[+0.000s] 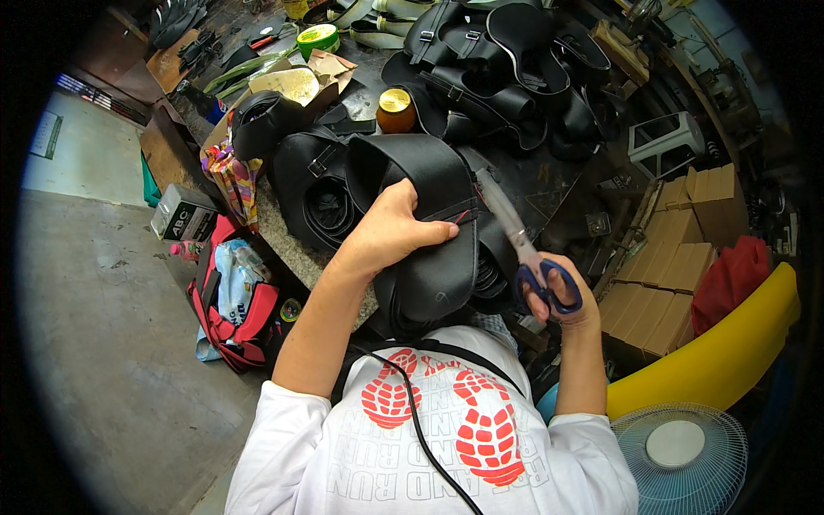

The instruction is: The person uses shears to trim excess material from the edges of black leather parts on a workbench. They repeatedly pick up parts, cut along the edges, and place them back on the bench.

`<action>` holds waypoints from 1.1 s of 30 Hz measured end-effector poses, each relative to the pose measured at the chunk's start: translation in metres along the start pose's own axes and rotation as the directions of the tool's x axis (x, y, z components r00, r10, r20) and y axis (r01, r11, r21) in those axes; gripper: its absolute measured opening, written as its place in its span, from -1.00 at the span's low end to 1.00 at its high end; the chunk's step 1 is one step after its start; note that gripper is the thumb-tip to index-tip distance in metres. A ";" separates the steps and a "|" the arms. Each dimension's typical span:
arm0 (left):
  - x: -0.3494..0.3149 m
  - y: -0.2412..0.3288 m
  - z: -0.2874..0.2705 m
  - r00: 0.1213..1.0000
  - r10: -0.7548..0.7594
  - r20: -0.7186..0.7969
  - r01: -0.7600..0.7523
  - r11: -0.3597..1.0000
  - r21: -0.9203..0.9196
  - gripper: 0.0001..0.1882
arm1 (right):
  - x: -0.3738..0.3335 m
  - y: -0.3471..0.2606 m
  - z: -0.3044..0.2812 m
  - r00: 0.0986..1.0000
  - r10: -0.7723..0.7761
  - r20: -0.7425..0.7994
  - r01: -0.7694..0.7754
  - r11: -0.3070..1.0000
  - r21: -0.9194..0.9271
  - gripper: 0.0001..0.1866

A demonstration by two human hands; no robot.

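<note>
My left hand (pixel 387 225) grips a wide, looped black leather strap piece (pixel 438 268), its thumb pressed on the face beside a short red line that looks like thread. In my right hand (pixel 563 296) are scissors (pixel 518 233) with dark blue handles, my fingers through the loops. Their blades point up and left, the tips near the strap piece's right edge; whether they touch it I cannot tell. Behind my left hand lies a black leather piece with a buckle (pixel 319 163), next to coiled black straps (pixel 330 208).
More black buckled leather pieces (pixel 481 64) are heaped at the back of the table. An orange jar with a yellow lid (pixel 396 112) and a green tub (pixel 318 39) stand nearer. A red bag (pixel 245 330) is at left; brown boxes (pixel 665 275) and a fan (pixel 678 455) are at right.
</note>
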State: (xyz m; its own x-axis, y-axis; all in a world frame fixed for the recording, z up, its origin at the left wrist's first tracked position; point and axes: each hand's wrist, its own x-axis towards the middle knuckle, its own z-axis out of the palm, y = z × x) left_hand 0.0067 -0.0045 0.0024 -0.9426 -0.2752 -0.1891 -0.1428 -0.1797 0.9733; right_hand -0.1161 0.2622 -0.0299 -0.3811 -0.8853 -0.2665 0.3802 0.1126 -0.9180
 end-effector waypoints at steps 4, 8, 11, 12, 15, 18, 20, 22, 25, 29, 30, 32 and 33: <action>-0.010 0.005 0.013 0.995 -0.018 0.103 -0.048 0.793 0.607 -0.54 | 0.008 0.010 0.003 0.954 -0.163 -0.250 0.196 0.974 0.113 -0.31; -0.027 0.000 0.054 0.686 0.072 0.724 -0.660 0.480 0.578 -0.60 | 0.022 0.008 0.007 0.939 -0.182 -0.291 0.227 0.965 0.130 -0.38; -0.032 -0.002 0.066 0.628 -0.128 0.768 -0.719 0.284 0.635 -0.76 | 0.020 0.007 0.008 0.938 -0.132 -0.321 0.249 0.901 0.356 -0.46; -0.033 -0.001 0.067 0.655 -0.229 0.720 -0.694 0.192 0.693 -0.80 | 0.018 0.007 0.007 0.938 -0.158 -0.308 0.270 0.890 0.367 -0.47; -0.040 0.003 0.060 0.798 -0.146 0.585 -0.601 -0.116 0.791 -0.84 | 0.008 0.011 -0.010 0.940 -0.280 -0.193 0.339 0.821 0.459 -0.50; -0.039 -0.001 0.053 0.752 0.246 0.612 -0.586 -0.175 0.791 -0.78 | -0.003 0.032 -0.028 0.928 -0.310 -0.207 0.369 0.840 0.398 -0.51; -0.028 -0.013 0.051 0.666 0.273 0.694 -0.696 -0.106 0.710 -0.63 | -0.009 0.053 -0.035 0.933 -0.172 -0.317 0.275 0.909 0.314 -0.48; -0.025 -0.033 0.052 0.732 0.282 0.620 -0.637 -0.041 0.770 -0.44 | -0.011 0.076 -0.035 0.916 -0.060 -0.398 0.208 0.917 0.340 -0.40; -0.024 -0.065 0.054 0.799 0.280 0.533 -0.591 0.202 0.781 -0.24 | -0.018 0.097 -0.034 0.954 -0.054 -0.295 0.178 0.892 0.414 -0.40; -0.022 -0.090 0.053 0.777 0.306 0.550 -0.615 0.187 0.766 -0.33 | -0.022 0.094 -0.038 0.950 -0.011 -0.313 0.109 0.948 0.299 -0.33; -0.022 -0.093 0.053 0.764 0.331 0.553 -0.625 0.167 0.763 -0.35 | -0.019 0.089 -0.040 0.942 0.003 -0.335 0.070 0.976 0.207 -0.31; -0.022 -0.093 0.052 0.740 0.360 0.568 -0.650 0.162 0.743 -0.58 | -0.012 0.078 -0.042 0.880 -0.040 -0.473 0.058 0.998 0.022 -0.46; -0.022 -0.091 0.052 0.720 0.381 0.579 -0.664 0.137 0.735 -0.66 | -0.008 0.071 -0.043 0.856 -0.077 -0.511 0.062 0.997 -0.046 -0.49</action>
State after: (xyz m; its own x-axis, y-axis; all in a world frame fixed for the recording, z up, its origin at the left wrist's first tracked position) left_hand 0.0253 0.0671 -0.0755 -0.9083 0.2804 0.3103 0.3842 0.8525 0.3545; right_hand -0.1221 0.2965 -0.1054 -0.7860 -0.5362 -0.3077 0.3167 0.0783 -0.9453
